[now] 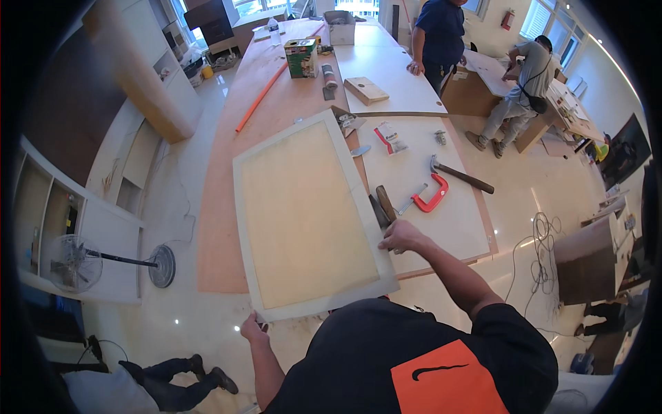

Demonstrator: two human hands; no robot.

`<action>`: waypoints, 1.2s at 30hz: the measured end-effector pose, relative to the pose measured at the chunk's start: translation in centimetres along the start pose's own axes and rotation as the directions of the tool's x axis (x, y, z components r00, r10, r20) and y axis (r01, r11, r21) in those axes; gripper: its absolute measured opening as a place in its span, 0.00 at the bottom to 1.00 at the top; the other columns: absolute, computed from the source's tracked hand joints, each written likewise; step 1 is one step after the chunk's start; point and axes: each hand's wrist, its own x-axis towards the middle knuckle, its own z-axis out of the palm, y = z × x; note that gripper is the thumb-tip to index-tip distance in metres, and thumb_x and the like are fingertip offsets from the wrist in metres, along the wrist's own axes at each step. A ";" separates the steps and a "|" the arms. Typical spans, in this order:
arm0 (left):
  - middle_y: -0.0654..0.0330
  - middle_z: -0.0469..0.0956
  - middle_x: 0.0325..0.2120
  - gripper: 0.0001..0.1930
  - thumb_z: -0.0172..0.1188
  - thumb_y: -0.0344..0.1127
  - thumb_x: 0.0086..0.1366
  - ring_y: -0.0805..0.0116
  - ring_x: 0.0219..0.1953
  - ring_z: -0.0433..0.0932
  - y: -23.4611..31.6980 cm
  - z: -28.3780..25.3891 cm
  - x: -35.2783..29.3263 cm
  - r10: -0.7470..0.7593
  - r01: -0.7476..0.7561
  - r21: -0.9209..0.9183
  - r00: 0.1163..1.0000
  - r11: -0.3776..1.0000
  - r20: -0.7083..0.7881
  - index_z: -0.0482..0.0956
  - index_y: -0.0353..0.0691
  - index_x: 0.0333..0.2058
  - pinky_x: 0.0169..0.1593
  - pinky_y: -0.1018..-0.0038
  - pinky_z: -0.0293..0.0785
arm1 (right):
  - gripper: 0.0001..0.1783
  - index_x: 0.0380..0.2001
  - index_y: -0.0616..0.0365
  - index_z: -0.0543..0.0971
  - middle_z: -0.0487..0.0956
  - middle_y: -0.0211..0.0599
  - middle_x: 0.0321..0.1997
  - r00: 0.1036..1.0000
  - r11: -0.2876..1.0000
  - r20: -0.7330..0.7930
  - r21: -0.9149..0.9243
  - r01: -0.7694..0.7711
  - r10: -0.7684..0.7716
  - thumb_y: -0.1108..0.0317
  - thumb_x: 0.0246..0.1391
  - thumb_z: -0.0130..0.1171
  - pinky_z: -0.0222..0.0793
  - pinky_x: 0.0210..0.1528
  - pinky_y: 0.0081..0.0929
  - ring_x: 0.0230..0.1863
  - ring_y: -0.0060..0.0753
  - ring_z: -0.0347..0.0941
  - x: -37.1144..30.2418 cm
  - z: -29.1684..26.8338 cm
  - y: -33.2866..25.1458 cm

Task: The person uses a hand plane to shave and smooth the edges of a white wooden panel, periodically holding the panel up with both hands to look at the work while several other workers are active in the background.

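A cream-coloured panel with a pale border (310, 221) lies tilted across the near end of the worktable. My left hand (255, 328) is closed on its near left corner. At the panel's right edge my right hand (401, 237) has its fingers curled against the border. Just beyond that hand sit a wooden-handled tool (386, 201) and a dark flat piece, partly hidden by the panel. Farther right on the white board lie a red C-clamp (434, 194) and a claw hammer (463, 174).
On the table are a green box-shaped can (302, 58), an orange rod (262, 96), a cylindrical tube (329, 77), a wooden block (366, 90) and a small packet (391, 138). A fan (76, 262) stands left. Cables (545, 252) lie on the right floor. Several people are nearby.
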 end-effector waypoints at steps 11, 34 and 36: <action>0.63 0.77 0.23 0.21 0.61 0.55 0.72 0.72 0.21 0.75 2.5 6.2 -0.8 -0.069 -0.116 0.340 0.870 0.933 0.489 0.78 0.39 0.34 0.24 0.75 0.74 | 0.18 0.29 0.61 0.89 0.85 0.39 0.24 0.988 0.975 -0.114 -0.189 -0.121 0.100 0.55 0.47 0.78 0.79 0.32 0.32 0.24 0.33 0.83 -5.7 -7.4 -3.4; 0.52 0.83 0.48 0.27 0.60 0.50 0.73 0.63 0.48 0.82 1.4 12.1 -9.6 0.074 -0.157 0.132 0.871 0.979 0.485 0.79 0.27 0.56 0.52 0.64 0.80 | 0.25 0.21 0.58 0.84 0.81 0.40 0.21 0.944 0.965 -0.329 -0.244 -0.095 0.009 0.45 0.55 0.70 0.75 0.38 0.41 0.27 0.44 0.80 -8.5 -8.0 1.6; 0.53 0.83 0.47 0.27 0.61 0.50 0.73 0.64 0.46 0.83 2.5 13.4 -10.9 0.139 -0.231 0.124 0.851 0.965 0.506 0.80 0.27 0.54 0.50 0.65 0.80 | 0.25 0.21 0.59 0.84 0.81 0.40 0.19 0.940 0.974 -0.342 -0.204 -0.099 0.024 0.46 0.55 0.70 0.74 0.36 0.40 0.25 0.42 0.79 -9.3 -8.3 3.3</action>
